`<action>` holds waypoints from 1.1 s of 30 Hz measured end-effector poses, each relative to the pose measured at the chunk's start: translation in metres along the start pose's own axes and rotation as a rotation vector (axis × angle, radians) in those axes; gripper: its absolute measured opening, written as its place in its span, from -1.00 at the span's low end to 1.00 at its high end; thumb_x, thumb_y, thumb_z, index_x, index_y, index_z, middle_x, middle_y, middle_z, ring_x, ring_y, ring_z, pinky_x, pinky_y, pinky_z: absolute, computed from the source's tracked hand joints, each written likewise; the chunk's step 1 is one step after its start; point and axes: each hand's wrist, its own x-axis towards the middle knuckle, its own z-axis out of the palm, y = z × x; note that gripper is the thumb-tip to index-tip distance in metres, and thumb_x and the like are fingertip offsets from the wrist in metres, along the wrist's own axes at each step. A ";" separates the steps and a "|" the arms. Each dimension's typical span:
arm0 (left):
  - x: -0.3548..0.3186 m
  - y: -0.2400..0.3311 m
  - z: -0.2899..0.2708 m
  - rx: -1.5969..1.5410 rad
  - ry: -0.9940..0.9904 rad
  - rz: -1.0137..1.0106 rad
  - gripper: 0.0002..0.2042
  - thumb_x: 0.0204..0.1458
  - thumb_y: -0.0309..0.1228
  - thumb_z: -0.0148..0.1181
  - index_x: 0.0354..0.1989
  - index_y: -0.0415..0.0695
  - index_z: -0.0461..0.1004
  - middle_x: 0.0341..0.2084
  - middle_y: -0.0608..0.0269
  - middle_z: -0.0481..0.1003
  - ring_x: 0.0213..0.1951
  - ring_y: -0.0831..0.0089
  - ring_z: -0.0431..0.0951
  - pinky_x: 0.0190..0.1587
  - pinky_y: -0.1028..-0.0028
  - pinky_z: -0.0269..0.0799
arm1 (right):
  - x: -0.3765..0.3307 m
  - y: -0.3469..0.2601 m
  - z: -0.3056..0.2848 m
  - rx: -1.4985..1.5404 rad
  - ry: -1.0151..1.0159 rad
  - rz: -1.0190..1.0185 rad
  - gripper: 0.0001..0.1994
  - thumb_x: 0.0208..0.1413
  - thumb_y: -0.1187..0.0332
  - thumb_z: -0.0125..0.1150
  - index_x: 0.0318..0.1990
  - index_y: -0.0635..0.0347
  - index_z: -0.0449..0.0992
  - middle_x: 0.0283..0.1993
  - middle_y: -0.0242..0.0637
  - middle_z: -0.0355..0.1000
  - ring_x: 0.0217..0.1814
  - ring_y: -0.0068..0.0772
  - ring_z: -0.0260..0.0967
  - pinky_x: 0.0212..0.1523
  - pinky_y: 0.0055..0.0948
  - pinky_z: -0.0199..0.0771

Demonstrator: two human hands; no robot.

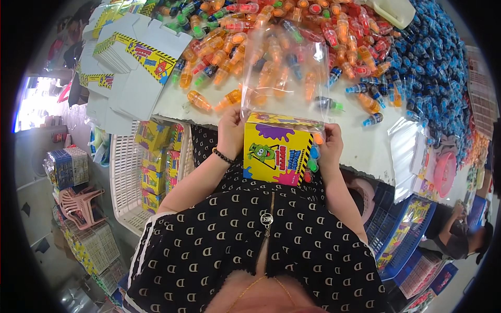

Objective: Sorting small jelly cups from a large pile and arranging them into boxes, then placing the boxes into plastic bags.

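In front of my body is a yellow printed box (271,151) with a green cartoon figure. Coloured caps of small bottles (313,152) show along its right side. A clear plastic bag (287,99) stretches up from the box over the table; it seems to be around the box, though its lower part is hard to see. My left hand (231,131) is closed at the box's upper left corner, pinching the bag's edge. My right hand (330,147) is closed on the opposite side, next to the caps, its fingertips partly hidden.
Orange, red and green bottles (224,52) cover the white table (360,148), with a blue heap (436,68) at right. Flat cartons (125,68) are stacked at left. A white basket (125,172) below holds packed boxes (154,177). At right stands a blue crate (404,235); a person (459,237) is nearby.
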 end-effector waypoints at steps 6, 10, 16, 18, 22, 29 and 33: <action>0.000 0.008 -0.003 -0.019 0.003 0.003 -0.86 0.12 -0.49 0.18 -0.21 -0.26 0.41 -0.38 0.33 0.51 -0.41 0.72 0.45 -0.36 0.65 0.40 | 0.007 -0.013 -0.005 0.007 -0.059 0.231 -0.90 0.14 0.55 0.15 -0.21 0.22 0.41 -0.30 -0.37 0.43 -0.28 -0.62 0.38 -0.27 -0.57 0.42; -0.002 -0.005 -0.013 0.014 -0.079 -0.042 -0.83 0.10 -0.51 0.19 -0.18 -0.28 0.39 -0.36 0.25 0.52 -0.35 0.66 0.51 -0.32 0.62 0.45 | 0.007 -0.018 -0.018 -0.141 -0.182 0.285 -0.88 0.12 0.55 0.13 -0.20 0.21 0.42 -0.39 -0.28 0.43 -0.37 -0.49 0.42 -0.33 -0.48 0.43; -0.020 0.025 -0.017 0.250 -0.100 0.068 -0.85 0.08 -0.54 0.18 -0.20 -0.27 0.40 -0.34 0.13 0.52 -0.31 0.44 0.58 -0.31 0.53 0.49 | -0.006 -0.081 -0.028 -0.702 -0.321 -0.103 -0.84 0.00 0.53 0.18 -0.23 0.21 0.45 -0.25 -0.13 0.44 -0.23 -0.14 0.45 -0.18 -0.32 0.47; -0.020 0.033 -0.016 0.377 -0.118 0.221 -0.86 0.06 -0.56 0.18 -0.21 -0.25 0.41 -0.34 0.08 0.52 -0.29 0.32 0.60 -0.29 0.46 0.52 | -0.005 -0.105 -0.027 -0.722 -0.224 -0.218 -0.84 0.00 0.53 0.16 -0.23 0.22 0.45 -0.21 -0.11 0.43 -0.17 -0.09 0.43 -0.14 -0.28 0.45; -0.008 0.043 -0.013 0.437 -0.061 0.332 -0.86 0.05 -0.57 0.16 -0.21 -0.22 0.44 -0.32 0.05 0.52 -0.27 0.19 0.58 -0.26 0.38 0.52 | 0.001 -0.156 -0.008 -0.737 -0.290 -0.582 -0.80 -0.01 0.52 0.14 -0.18 0.26 0.44 -0.10 -0.06 0.39 -0.01 0.03 0.35 0.00 -0.15 0.37; -0.001 0.050 -0.017 0.564 -0.119 0.543 -0.87 0.02 -0.58 0.15 -0.23 -0.23 0.45 -0.33 0.02 0.51 -0.28 0.11 0.54 -0.25 0.34 0.49 | -0.003 -0.155 -0.003 -0.670 -0.452 -0.581 -0.71 -0.01 0.42 0.19 -0.08 0.21 0.44 -0.03 -0.07 0.39 0.06 0.04 0.33 0.17 0.00 0.20; -0.006 0.048 -0.016 0.516 -0.108 0.544 -0.88 0.02 -0.58 0.15 -0.25 -0.24 0.45 -0.33 0.02 0.50 -0.28 0.10 0.53 -0.24 0.34 0.49 | 0.001 -0.194 -0.006 -0.486 -0.302 -0.576 -0.71 -0.01 0.38 0.23 -0.09 0.21 0.48 0.02 -0.13 0.40 0.11 -0.05 0.34 0.20 -0.07 0.21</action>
